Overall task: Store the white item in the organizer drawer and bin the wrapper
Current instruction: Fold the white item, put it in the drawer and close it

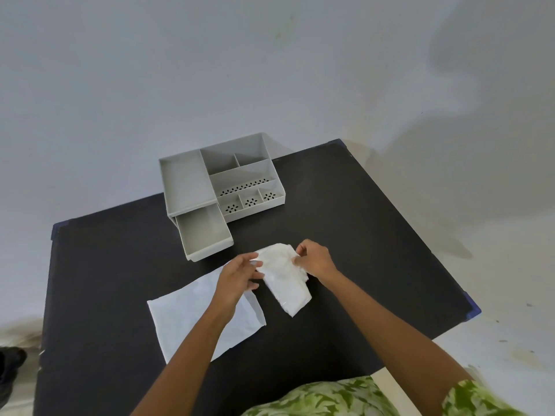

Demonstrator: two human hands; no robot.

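Observation:
A soft white item, crumpled at the top and folded lower down, lies mid-table. My left hand pinches its upper left edge. My right hand grips its upper right edge. A flat white wrapper lies on the black table to the left, partly under my left forearm. Behind stands a grey organizer with several compartments; its drawer is pulled open toward me and holds nothing.
The table is small, with its edges close on the right and near sides. Pale floor surrounds it. A dark object sits on the floor at far left. No bin is in view.

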